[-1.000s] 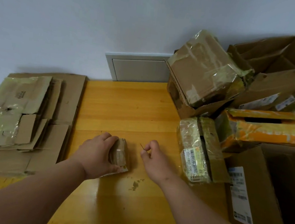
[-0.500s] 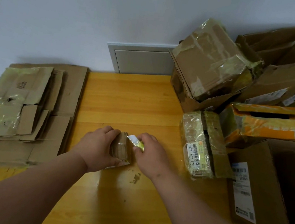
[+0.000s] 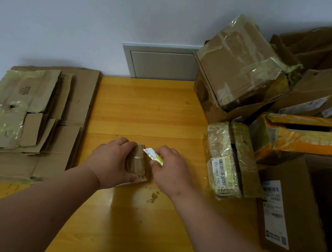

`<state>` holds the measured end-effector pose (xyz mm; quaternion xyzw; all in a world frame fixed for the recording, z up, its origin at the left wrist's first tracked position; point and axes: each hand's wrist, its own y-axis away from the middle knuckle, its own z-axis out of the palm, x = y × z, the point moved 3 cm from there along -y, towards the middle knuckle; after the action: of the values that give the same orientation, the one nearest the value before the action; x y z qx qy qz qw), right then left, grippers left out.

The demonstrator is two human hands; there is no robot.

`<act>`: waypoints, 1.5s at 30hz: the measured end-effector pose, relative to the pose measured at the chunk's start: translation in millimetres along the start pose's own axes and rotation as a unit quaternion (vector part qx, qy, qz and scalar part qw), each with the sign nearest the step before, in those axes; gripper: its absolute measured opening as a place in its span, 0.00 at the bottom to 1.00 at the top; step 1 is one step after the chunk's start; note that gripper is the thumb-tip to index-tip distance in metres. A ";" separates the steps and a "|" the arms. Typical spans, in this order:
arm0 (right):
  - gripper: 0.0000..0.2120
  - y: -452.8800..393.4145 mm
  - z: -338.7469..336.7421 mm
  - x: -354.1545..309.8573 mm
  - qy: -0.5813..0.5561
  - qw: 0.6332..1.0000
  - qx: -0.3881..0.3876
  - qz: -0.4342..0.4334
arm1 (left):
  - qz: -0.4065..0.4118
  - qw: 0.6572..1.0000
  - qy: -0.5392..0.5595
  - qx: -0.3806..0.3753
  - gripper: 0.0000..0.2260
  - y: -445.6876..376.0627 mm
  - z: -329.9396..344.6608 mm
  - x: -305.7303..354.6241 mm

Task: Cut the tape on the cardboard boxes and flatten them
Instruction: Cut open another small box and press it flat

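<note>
My left hand point(image 3: 113, 161) wraps its fingers point(image 3: 125, 143) over the small box point(image 3: 137, 162), thumb along its near edge, pinning it to the wooden surface point(image 3: 142, 110). My right hand point(image 3: 170, 167) sits just right of the small box, its fingers curled and pinching a shiny, yellow-tinged strip of tape point(image 3: 153, 155) that rises from the box's right side. A few cardboard crumbs point(image 3: 154, 196) lie on the surface just nearer than the small box.

Well to the right of the small box and closest to me stands a large open carton point(image 3: 287, 212) with white labels. Beyond that, right of the small box, lies a tape-wrapped parcel point(image 3: 225, 159) with a barcode label, and behind it an orange-taped box point(image 3: 304, 139). Far right of the small box, against the wall, more taped and torn boxes point(image 3: 249, 73) are piled.

Well left of the small box lies a stack of flattened cardboard point(image 3: 30, 114). Straight beyond the small box, a grey panel point(image 3: 162, 63) sits in the wall.
</note>
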<state>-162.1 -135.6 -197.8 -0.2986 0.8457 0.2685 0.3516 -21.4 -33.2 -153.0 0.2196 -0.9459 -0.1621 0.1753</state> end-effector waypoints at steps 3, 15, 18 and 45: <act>0.11 0.0 1.6 -1.7 0.001 1.000 -0.006 0.001 | 0.000 1.000 0.001 0.001 0.43 -0.2 -0.4 0.9; 0.12 -8.5 0.3 -9.9 0.034 0.997 -0.056 -0.036 | 0.002 1.000 0.009 -0.008 0.45 -4.0 -1.3 -0.2; 0.11 -0.9 -2.2 -3.1 0.027 0.995 -0.069 -0.061 | 0.001 1.000 0.011 -0.012 0.47 -5.7 -1.9 -2.9; 0.11 3.9 -9.9 6.0 -0.045 0.996 -0.013 0.071 | -0.081 0.988 -0.008 -0.131 0.57 4.8 -1.3 -18.1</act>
<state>-172.6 -141.5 -195.3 -0.2304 0.8446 0.3169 0.3650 -7.4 -20.9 -154.8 0.2692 -0.8969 -0.3005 0.1811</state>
